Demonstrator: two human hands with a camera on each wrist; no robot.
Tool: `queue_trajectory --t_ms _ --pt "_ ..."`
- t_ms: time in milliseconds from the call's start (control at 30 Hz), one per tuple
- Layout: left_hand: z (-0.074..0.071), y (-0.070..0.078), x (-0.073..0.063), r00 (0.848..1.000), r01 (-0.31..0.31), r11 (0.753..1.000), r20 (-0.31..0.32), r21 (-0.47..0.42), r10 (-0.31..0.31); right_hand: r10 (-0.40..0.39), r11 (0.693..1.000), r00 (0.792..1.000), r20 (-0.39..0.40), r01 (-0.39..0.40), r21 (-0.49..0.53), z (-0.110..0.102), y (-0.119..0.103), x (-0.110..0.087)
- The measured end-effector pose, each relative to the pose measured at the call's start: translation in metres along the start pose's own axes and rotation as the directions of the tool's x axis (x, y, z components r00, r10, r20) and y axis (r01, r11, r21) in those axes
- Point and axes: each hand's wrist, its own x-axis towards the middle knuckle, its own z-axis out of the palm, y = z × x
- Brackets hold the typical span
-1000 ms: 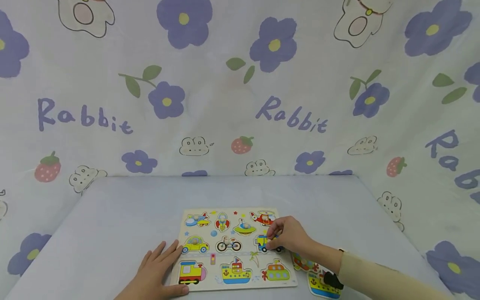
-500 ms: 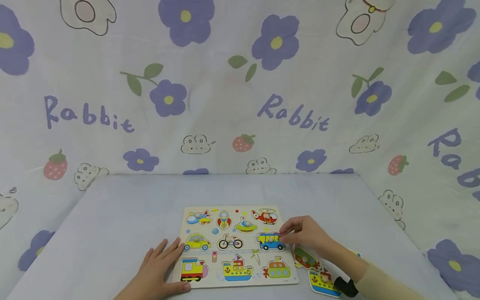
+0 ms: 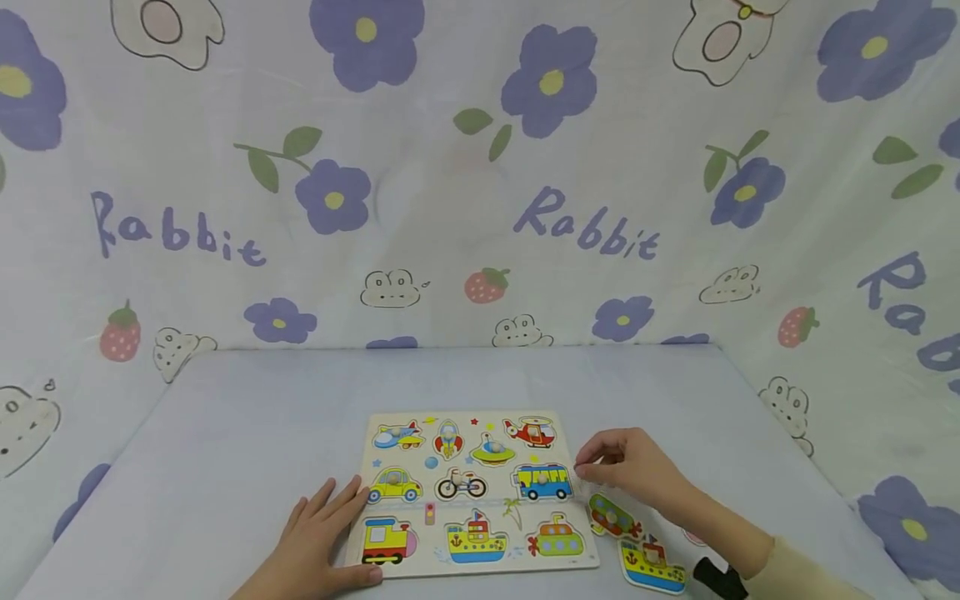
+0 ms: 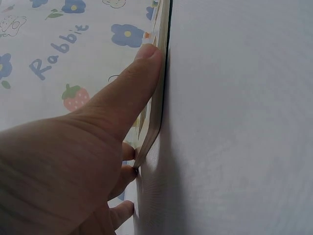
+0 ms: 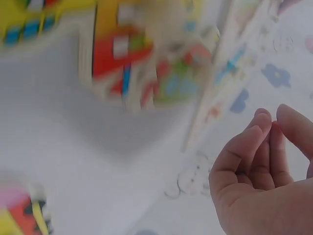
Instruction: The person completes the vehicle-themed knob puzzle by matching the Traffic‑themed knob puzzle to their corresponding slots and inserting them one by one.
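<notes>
A wooden knob puzzle board [image 3: 429,552] with vehicle pictures lies on the table. My left hand [image 3: 311,537] rests against its left side, fingers spread along the edge and thumb at the near left corner. Past the right edge my right hand [image 3: 630,467] hovers with loosely bent fingers; the right wrist view shows nothing between thumb and fingertips. The knobbed bus piece [image 3: 551,483] sits in its recess. Beside the board lie a loose submarine piece [image 3: 613,517] and a ship piece [image 3: 651,567]. Another loose piece [image 5: 22,210], pink, red and yellow, is mostly hidden under the right arm in the head view.
Knobbed plane, rocket, saucer, helicopter, car and bicycle [image 3: 461,483] pieces sit in the board. Its front row shows train, ship and submarine [image 3: 556,537] recesses without knobs. A printed cloth [image 3: 442,208] hangs behind the white table [image 3: 255,433].
My right hand has let go of the bus piece and moved right, off the board. The bus now shows fully in its recess. My left hand stays at the board's left edge.
</notes>
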Motion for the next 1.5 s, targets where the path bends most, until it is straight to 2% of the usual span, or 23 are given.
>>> queue_trajectory --t_ms 100,333,567,800,900,1000,1133,1233,1333,1500 --pt "0.0 0.0 -0.001 1.0 0.004 1.0 0.0 0.003 -0.004 0.004 1.0 1.0 -0.029 -0.004 0.006 -0.014 0.0 -0.002" --pt "0.0 -0.001 -0.001 1.0 -0.018 1.0 -0.01 0.008 0.018 0.091 0.995 0.991 -0.098 -0.088 0.035 -0.037 0.012 -0.011" --pt "-0.001 0.0 -0.001 1.0 -0.019 1.0 -0.012 0.0 0.019 0.109 0.994 0.983 -0.145 -0.105 0.035 -0.042 0.021 -0.014" --pt "-0.001 0.0 0.001 1.0 -0.002 1.0 0.004 -0.016 0.002 0.163 0.983 0.963 -0.213 -0.142 0.112 -0.042 0.027 -0.027" --pt "-0.001 0.0 0.001 1.0 0.007 1.0 0.008 -0.019 -0.007 0.211 0.973 0.945 -0.25 -0.179 0.144 -0.045 0.029 -0.038" --pt "-0.001 0.001 0.001 1.0 0.019 1.0 0.013 -0.018 -0.019 0.291 0.95 0.916 -0.276 -0.242 0.198 -0.05 0.033 -0.051" --pt "-0.001 0.002 -0.001 1.0 0.022 0.999 0.014 -0.027 -0.021 0.424 0.892 0.861 -0.282 -0.343 0.296 -0.056 0.044 -0.069" --pt "-0.002 0.002 -0.002 1.0 0.013 1.0 0.008 -0.015 -0.013 0.482 0.858 0.827 -0.289 -0.379 0.346 -0.06 0.053 -0.077" --pt "-0.003 0.001 -0.002 1.0 0.009 1.0 0.003 0.002 -0.009 0.501 0.847 0.81 -0.306 -0.387 0.364 -0.063 0.06 -0.079" --pt "-0.002 0.001 -0.002 1.0 -0.002 1.0 0.0 -0.01 0.002 0.528 0.832 0.792 -0.308 -0.409 0.375 -0.064 0.074 -0.076"
